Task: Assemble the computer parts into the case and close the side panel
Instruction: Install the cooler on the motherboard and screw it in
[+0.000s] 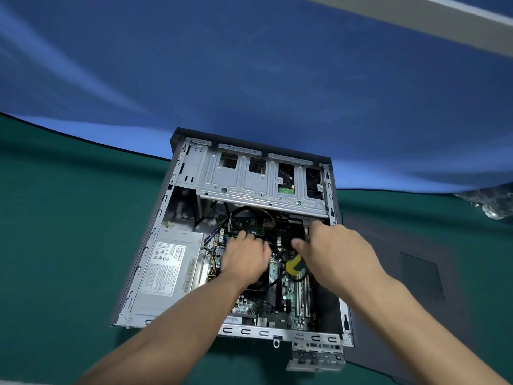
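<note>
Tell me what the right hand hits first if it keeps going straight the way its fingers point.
Most likely the underside or front edge of the metal drive cage, just beyond the right hand. Depth is unclear, so it may pass beneath into the dark gap.

both arms are bare all the way up from the computer case [177, 190], no sleeves, no gloves, no watch or rings on the left hand [244, 259] or right hand [333, 248]
</note>
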{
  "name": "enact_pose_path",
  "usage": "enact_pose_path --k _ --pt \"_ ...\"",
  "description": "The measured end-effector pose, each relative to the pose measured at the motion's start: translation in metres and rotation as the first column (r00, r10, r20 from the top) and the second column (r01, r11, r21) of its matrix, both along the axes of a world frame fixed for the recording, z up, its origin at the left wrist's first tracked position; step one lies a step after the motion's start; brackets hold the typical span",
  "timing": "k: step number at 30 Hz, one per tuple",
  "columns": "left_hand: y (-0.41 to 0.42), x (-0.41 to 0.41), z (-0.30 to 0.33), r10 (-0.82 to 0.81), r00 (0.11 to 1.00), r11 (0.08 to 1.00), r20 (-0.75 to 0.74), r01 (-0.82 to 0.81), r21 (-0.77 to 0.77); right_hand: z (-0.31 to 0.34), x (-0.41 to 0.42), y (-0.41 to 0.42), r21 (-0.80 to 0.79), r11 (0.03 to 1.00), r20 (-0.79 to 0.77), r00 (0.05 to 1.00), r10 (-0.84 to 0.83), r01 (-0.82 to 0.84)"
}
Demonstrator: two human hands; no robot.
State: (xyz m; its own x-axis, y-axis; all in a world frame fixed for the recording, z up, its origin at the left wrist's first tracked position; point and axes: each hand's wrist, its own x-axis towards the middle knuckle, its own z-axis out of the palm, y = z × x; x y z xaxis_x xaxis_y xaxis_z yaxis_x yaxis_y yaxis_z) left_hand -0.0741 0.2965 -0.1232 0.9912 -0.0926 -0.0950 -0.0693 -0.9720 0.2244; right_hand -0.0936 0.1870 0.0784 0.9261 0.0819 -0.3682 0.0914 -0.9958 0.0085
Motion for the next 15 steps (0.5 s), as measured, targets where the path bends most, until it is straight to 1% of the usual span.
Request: enact_pose_path --k 1,2,4,5,6,7,9,10,11,13,14,15 --pt "0.0001 0.0002 0.0000 0.001 1.000 1.000 -0.001 -0.001 -0.003 -0.0013 0.0008 -0.0019 -0.038 0.999 0.024 1.000 0.002 -0.001" --pt "-0.0002 -0.0001 -0.0003 0.002 1.000 1.000 -0.003 -0.002 -0.006 -0.0020 0.0014 -0.0039 -0.037 0.999 0.003 1.000 -0.007 0.008" --pt "-0.0002 -0.0007 -0.0003 0.000 1.000 1.000 0.000 0.000 -0.004 -0.0004 0.0029 -0.0042 0.036 0.999 -0.103 0.994 -0.021 0.025" --pt "-0.0001 -0.0005 0.0002 0.002 1.000 1.000 -0.002 -0.002 -0.003 -0.0001 0.0027 -0.0028 0.074 0.997 -0.139 0.990 -0.001 0.012" --pt "0.0001 0.0002 0.0003 0.004 1.000 1.000 -0.006 -0.004 -0.001 -0.0010 0.0015 -0.0015 0.089 0.996 -0.132 0.991 0.020 -0.008" --pt "0.0001 -0.0001 0.0001 0.002 1.000 1.000 -0.009 -0.002 0.004 -0.0027 -0.0001 -0.0002 0.080 0.997 -0.090 0.996 0.023 -0.016" --pt "-0.0004 -0.0005 0.0008 0.000 1.000 1.000 -0.009 0.000 0.012 -0.0036 -0.0013 0.0030 0.013 1.000 0.035 0.999 0.028 -0.028" --pt "-0.0003 -0.0002 0.0014 0.004 1.000 1.000 -0.013 -0.004 0.007 -0.0050 0.0003 0.0025 -0.003 0.999 0.045 0.998 0.032 -0.032" --pt "-0.0003 -0.0003 0.0013 0.007 1.000 1.000 -0.019 -0.007 -0.001 -0.0054 0.0017 0.0019 0.000 1.000 0.007 1.000 0.028 -0.028" --pt "-0.0001 0.0001 0.0003 0.006 1.000 1.000 -0.025 -0.006 -0.008 -0.0031 0.0055 0.0040 0.077 0.997 -0.134 0.991 0.010 0.001" --pt "-0.0001 0.0003 0.0010 0.008 0.999 1.000 -0.032 -0.008 -0.008 -0.0025 0.0052 0.0051 0.116 0.993 -0.153 0.988 0.022 -0.004" --pt "-0.0002 0.0004 0.0015 0.010 0.999 1.000 -0.034 -0.011 -0.006 -0.0030 0.0045 0.0050 0.105 0.994 -0.131 0.991 0.025 -0.011"
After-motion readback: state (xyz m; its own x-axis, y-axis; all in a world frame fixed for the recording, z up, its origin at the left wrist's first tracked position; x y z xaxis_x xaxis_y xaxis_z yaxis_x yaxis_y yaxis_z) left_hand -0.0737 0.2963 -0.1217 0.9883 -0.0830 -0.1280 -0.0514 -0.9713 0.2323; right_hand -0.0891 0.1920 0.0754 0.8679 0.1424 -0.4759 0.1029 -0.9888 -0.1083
